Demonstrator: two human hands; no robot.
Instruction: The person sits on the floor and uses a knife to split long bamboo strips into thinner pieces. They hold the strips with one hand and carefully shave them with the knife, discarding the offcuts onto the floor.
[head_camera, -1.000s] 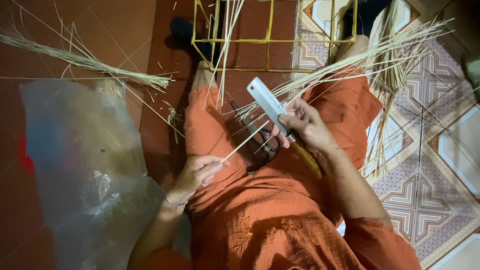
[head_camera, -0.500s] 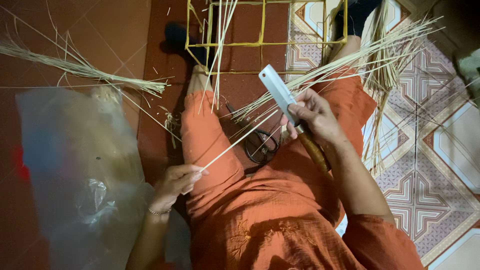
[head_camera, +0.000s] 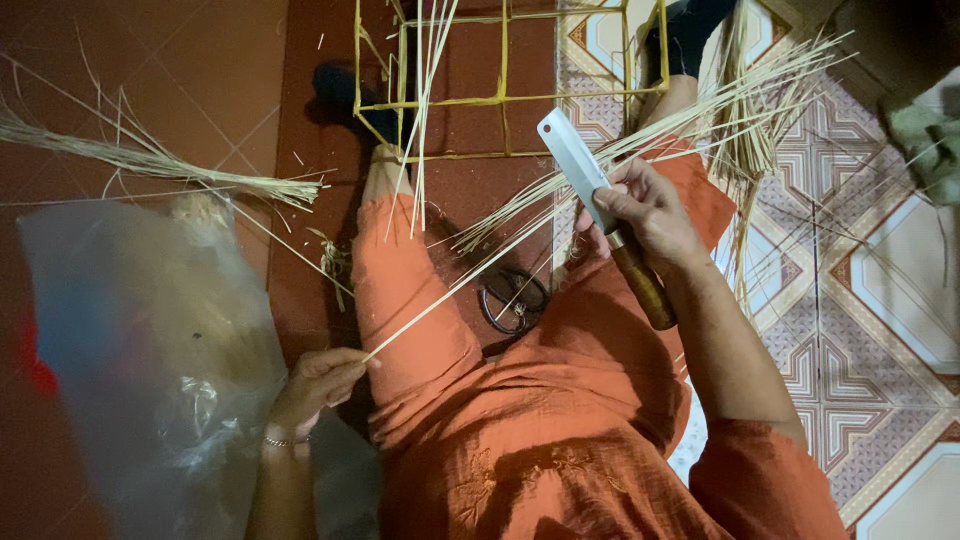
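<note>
While gripped: knife (head_camera: 578, 170), bamboo strip (head_camera: 470, 280).

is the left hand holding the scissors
No, the left hand pinches a thin bamboo strip; the scissors lie on the floor.

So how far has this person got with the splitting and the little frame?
Done: a yellow stick frame stands lashed into squares on the floor, with thin strips fanned beside it. In hand: the left hand pinches one long strip while the right hand holds a cleaver-like knife. Left: a loose bundle lies untouched; the frame's sides are open.
</note>
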